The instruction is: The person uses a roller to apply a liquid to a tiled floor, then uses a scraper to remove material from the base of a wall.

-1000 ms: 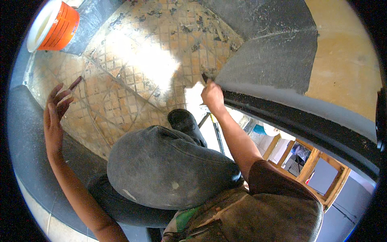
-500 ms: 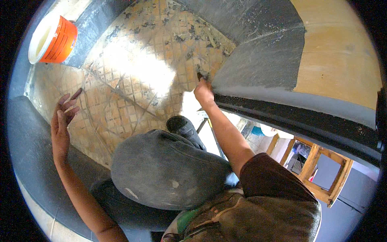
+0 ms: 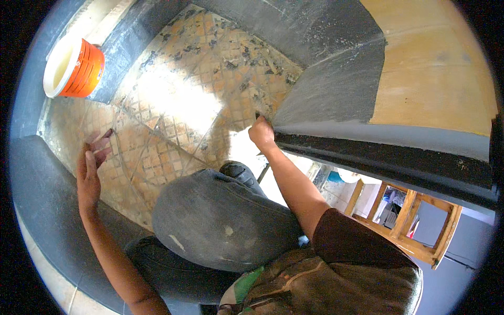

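Note:
My right hand (image 3: 261, 133) is closed in a fist low beside the foot of the grey-coated wall (image 3: 325, 86), close over the tiled floor (image 3: 184, 144). A short dark end of something (image 3: 258, 114) pokes out above the fist; the rest is hidden in my fingers, and I cannot make out its kind. Out to the left, my left hand (image 3: 90, 170) is open and holds nothing, its fingers apart near the low dark grey ledge (image 3: 44, 173). Both arms are stretched forward on either side of my bent knee (image 3: 215, 215).
An orange bucket with a white rim (image 3: 84, 71) stands at the far left on a dark grey ledge. Dark flakes lie on the far floor tiles. Bright light falls across the floor's middle. Past a black edge (image 3: 378, 160) at right is a wooden frame (image 3: 409, 220).
The whole view has shifted, so the bucket and walls appear lower. My right fist stays beside the wall's foot. The left hand stays open with its fingers apart.

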`<state>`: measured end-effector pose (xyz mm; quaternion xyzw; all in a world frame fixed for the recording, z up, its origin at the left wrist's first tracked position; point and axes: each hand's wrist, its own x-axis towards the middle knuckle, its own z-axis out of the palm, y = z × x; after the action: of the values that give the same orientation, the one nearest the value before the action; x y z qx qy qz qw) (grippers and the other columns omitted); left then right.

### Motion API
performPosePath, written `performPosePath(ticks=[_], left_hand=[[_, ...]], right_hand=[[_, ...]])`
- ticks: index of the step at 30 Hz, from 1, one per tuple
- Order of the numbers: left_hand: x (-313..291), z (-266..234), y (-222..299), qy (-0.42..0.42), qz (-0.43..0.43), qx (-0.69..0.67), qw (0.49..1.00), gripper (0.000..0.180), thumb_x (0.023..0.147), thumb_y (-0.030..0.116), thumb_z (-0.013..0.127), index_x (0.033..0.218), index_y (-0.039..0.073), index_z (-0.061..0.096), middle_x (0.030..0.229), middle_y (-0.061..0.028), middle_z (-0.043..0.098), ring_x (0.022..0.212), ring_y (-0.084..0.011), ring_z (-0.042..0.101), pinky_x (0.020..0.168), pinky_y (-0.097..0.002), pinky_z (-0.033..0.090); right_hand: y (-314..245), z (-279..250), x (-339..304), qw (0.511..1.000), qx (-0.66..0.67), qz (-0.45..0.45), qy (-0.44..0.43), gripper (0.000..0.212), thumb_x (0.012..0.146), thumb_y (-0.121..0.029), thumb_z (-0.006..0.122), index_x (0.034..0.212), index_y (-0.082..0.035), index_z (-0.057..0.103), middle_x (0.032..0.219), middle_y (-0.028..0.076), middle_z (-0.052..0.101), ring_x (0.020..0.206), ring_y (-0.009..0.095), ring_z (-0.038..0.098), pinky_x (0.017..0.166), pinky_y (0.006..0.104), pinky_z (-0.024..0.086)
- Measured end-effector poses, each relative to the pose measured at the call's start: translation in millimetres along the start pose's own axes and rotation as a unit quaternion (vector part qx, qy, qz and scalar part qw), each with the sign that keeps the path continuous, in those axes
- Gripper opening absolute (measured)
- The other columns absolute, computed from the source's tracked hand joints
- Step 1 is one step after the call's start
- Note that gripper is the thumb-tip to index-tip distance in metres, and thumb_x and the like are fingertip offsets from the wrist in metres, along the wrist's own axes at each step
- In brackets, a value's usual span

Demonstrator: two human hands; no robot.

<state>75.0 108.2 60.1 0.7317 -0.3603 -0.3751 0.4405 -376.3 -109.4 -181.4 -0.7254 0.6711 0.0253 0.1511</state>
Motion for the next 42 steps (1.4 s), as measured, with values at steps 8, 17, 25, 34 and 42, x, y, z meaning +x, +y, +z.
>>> performPosePath(ticks=[8, 17, 25, 34, 42], left_hand=[[4, 7, 15, -0.030, 0.025, -0.008, 0.999, 0.048, 0.109, 0.037, 0.037, 0.142, 0.004, 0.048, 0.125, -0.0120, 0.061, 0.110, -0.0217, 0.061, 0.100, -0.0361, 0.045], [22, 16, 15, -0.033, 0.049, 0.001, 0.998, 0.042, 0.108, 0.026, 0.042, 0.140, 0.000, 0.047, 0.120, -0.0115, 0.061, 0.107, -0.0214, 0.061, 0.099, -0.0350, 0.046], [14, 16, 48, -0.033, 0.055, -0.001, 0.998, 0.041, 0.104, 0.020, 0.044, 0.140, 0.001, 0.046, 0.122, -0.0149, 0.062, 0.106, -0.0223, 0.064, 0.096, -0.0347, 0.046], [9, -14, 41, 0.010, 0.067, 0.011, 0.998, 0.043, 0.106, 0.027, 0.045, 0.139, -0.002, 0.045, 0.124, -0.0132, 0.061, 0.111, -0.0216, 0.061, 0.100, -0.0357, 0.045], [-23, -22, 56, 0.078, 0.048, 0.011, 0.996, 0.041, 0.102, 0.020, 0.049, 0.137, -0.001, 0.049, 0.124, -0.0157, 0.062, 0.110, -0.0226, 0.062, 0.099, -0.0363, 0.046]], right_hand=[[-56, -66, 80, 0.997, 0.055, 0.050, -0.002, 0.039, 0.089, -0.009, 0.053, 0.128, -0.004, 0.053, 0.112, 0.030, 0.063, 0.105, 0.045, 0.062, 0.089, 0.0548, 0.050], [-9, -20, 18, 0.995, 0.090, 0.012, -0.037, 0.040, 0.095, -0.019, 0.051, 0.133, -0.006, 0.050, 0.120, 0.032, 0.058, 0.113, 0.047, 0.057, 0.091, 0.0536, 0.049], [-71, -71, 29, 0.991, 0.120, -0.054, -0.018, 0.037, 0.090, -0.012, 0.056, 0.124, 0.002, 0.058, 0.120, 0.029, 0.062, 0.109, 0.047, 0.061, 0.094, 0.0531, 0.049], [-192, -14, 3, 0.926, -0.074, -0.319, -0.189, 0.044, 0.087, -0.005, 0.053, 0.130, 0.002, 0.053, 0.110, 0.030, 0.063, 0.100, 0.045, 0.067, 0.085, 0.0497, 0.056], [-353, 33, 81, 0.927, 0.060, -0.365, -0.063, 0.024, 0.090, -0.009, 0.051, 0.105, 0.001, 0.067, 0.094, 0.027, 0.069, 0.095, 0.042, 0.068, 0.082, 0.0500, 0.057]])
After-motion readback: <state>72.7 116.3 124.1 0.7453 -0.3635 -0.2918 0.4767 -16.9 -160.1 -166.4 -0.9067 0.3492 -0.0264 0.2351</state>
